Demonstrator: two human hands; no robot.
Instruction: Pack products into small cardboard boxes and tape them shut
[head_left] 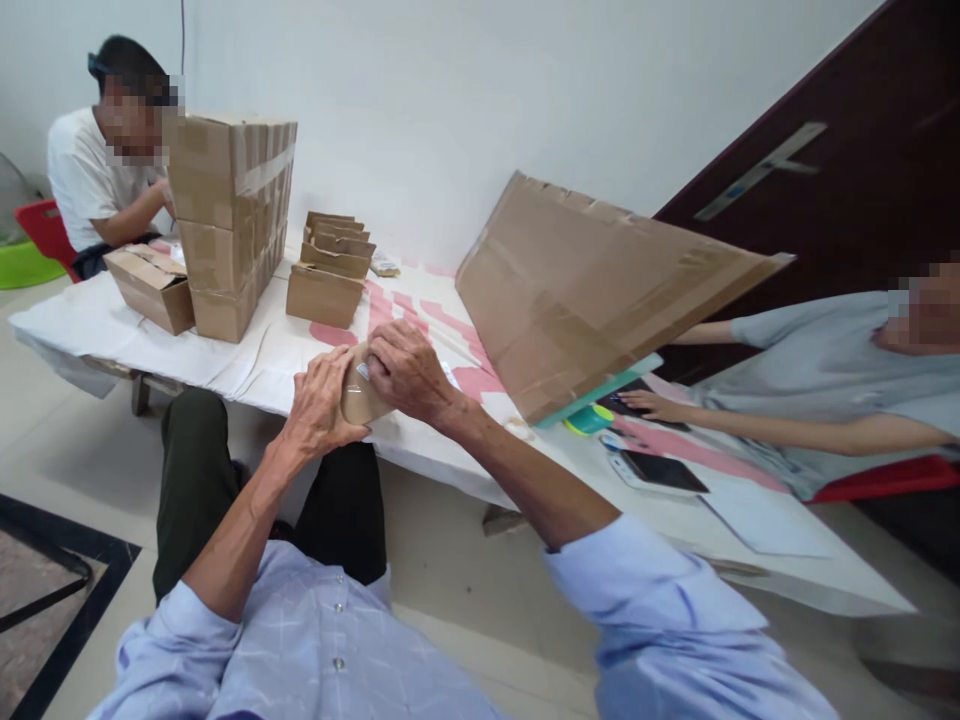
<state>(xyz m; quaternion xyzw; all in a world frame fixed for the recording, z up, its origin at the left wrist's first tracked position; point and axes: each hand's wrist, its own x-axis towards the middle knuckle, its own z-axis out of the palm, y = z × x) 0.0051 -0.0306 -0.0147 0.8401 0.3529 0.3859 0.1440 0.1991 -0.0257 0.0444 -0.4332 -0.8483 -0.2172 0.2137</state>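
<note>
Brown item (361, 400): being held above the near edge of the white-covered table (255, 370); the fingers are hiding too much to tell what it is.
Left hand (319, 405): clamping the item's left side, the thumb reaching underneath.
Right hand (409, 372): pressing curled fingers onto its upper right, close beside the left hand.
Small cartons (324, 293): standing in a row beyond the hands.
Taped boxes (212, 190): rising in a stack at the left, a low carton (154, 288) lying beside them.
Large cardboard box (592, 290): standing tilted at the right.
Co-workers: sitting at both ends, the right-hand one resting a hand (654, 405) on the table.
</note>
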